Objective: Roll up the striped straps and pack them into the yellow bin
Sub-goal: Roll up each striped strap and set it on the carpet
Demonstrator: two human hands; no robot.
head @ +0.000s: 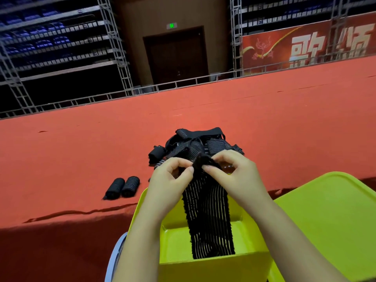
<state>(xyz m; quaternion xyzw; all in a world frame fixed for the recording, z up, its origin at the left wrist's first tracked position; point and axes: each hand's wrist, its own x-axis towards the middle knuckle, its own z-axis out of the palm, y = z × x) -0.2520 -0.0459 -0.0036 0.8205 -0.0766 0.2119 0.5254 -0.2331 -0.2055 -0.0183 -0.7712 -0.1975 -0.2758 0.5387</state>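
Striped strap (209,216) pinched by both hands' fingers (189,169); two rolled straps (122,187) beside one yellow bin (213,267).

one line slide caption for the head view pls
Both hands start rolling a striped strap over the yellow bin.

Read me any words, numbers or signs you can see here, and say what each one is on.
"歌": large pale character on the red banner; the character beside it is cut by scaffolding, unreadable.
Green lit sign above the dark door: too small to read.
Striped strap, yellow bin: no text.
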